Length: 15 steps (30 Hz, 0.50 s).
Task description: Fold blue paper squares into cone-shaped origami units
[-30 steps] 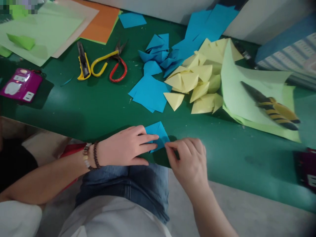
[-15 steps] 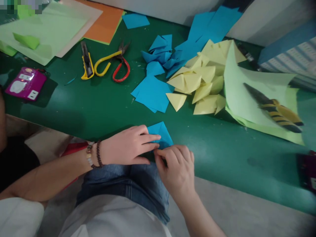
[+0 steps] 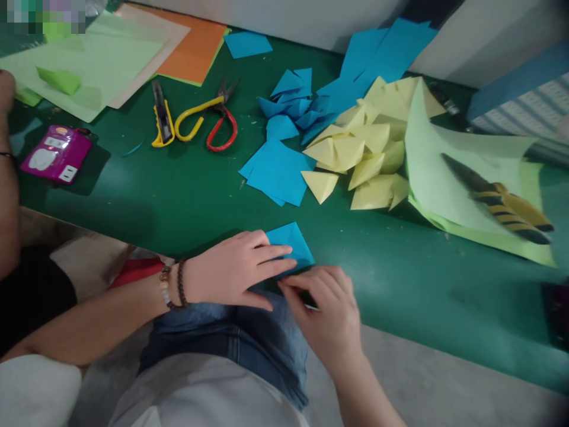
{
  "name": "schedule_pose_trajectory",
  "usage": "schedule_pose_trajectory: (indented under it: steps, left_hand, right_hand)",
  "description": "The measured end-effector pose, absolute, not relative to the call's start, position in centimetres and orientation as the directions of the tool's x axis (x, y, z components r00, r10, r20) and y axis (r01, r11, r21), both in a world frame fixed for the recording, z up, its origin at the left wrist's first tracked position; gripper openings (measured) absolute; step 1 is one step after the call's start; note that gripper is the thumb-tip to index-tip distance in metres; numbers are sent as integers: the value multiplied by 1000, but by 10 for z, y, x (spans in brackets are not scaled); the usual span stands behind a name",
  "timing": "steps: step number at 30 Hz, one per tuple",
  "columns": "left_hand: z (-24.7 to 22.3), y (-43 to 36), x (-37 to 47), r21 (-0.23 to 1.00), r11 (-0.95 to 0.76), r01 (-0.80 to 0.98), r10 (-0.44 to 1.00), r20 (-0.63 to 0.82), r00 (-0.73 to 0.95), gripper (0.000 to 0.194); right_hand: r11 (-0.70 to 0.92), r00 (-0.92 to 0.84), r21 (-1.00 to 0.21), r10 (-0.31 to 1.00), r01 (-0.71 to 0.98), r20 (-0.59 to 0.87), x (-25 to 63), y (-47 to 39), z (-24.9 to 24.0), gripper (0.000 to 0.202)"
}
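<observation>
Centrally, the blue paper lies on the green bench, close to its front edge and partly covered by my fingers. My left hand rests flat upon it, fingers extended and grasping nothing, the thumb held apart below. My right hand is curled at the paper's lower edge, thumb and forefinger brought together at their tips; whether they grip the paper cannot be told. Beyond the paper are blue sheets, overlapping one another, with folded blue pieces behind them and a heap of yellow pieces to the right. Farther right, the pliers lie on pale green sheets. To the left are the snips, a knife just beside them, and a purple box. Another person's arm enters at the left margin.
</observation>
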<state>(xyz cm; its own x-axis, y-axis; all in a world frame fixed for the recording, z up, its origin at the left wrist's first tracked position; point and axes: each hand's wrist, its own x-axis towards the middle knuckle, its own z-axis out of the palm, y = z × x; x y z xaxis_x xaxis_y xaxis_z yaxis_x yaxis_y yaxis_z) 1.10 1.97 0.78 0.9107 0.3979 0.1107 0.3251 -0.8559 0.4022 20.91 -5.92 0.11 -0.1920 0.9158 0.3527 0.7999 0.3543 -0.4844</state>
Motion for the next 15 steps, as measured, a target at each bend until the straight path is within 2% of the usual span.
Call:
schedule_pose_trajectory:
  steps: [3,7,9,11,12,15]
  left_hand:
    - [14,8,15,516,-777,360,483,123,867,79]
    - [28,-5,15,748,-581,321,575,98,812,72]
    - [32,-4,12,810,-499,308,635,100,766,62]
    - [31,3,10,779,-525,344,694,158,702,46]
    - [29,9,9,724,-570,387,704,188,684,41]
    - [17,24,9,528,-758,384,559,222,799,41]
  right_hand:
    - [294,-124,-428,916,854,381,221,-55,3,3]
    - [320,-174,-350,905,880,388,234,-50,0,12]
    - [347,-200,-339,894,874,401,236,-48,-2,12]
    - [360,-214,-333,890,871,402,235,-48,-3,12]
    - [363,-220,-331,891,871,398,235,-48,-4,13]
    - [371,-237,-323,892,871,386,234,-47,-3,15]
